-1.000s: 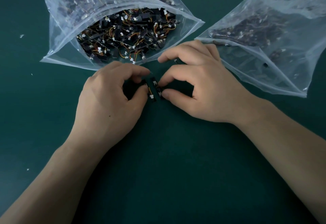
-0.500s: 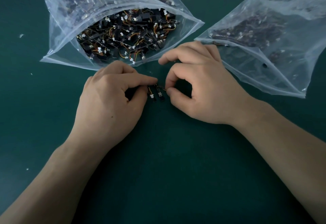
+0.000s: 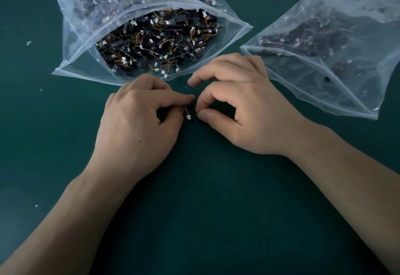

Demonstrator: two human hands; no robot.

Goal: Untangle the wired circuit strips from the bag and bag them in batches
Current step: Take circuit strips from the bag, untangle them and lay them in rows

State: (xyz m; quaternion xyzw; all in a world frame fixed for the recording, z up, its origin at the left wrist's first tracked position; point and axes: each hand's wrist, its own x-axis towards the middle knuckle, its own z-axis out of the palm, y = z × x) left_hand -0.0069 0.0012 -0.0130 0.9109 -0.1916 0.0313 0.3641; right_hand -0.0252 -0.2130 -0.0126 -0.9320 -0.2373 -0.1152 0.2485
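Roughly at the middle of the dark green table, both hands meet over a few wired circuit strips, which sit just in front of the nearer bag's mouth. The left hand lies knuckles up, its fingers curled, with forefinger and thumb pinching the left side of the strips. A white connector and short orange and yellow leads show just past the thumb tip. The right hand comes in from the other side. Its thumb and bent forefinger pinch the dark right edge of the same strips, while the remaining fingers arch above without touching anything I can make out. Whether the strips rest on the table or are held slightly off it cannot be told.

Just behind the hands lies a clear zip bag, its mouth gaping towards the person. Inside is a tangled heap of black strips, white connectors and orange wiring. A second clear bag lies to the right, near the right hand. Its contents are a dark mass blurred by the plastic, and its mouth points towards the middle. Tiny white scraps dot the table on the left.
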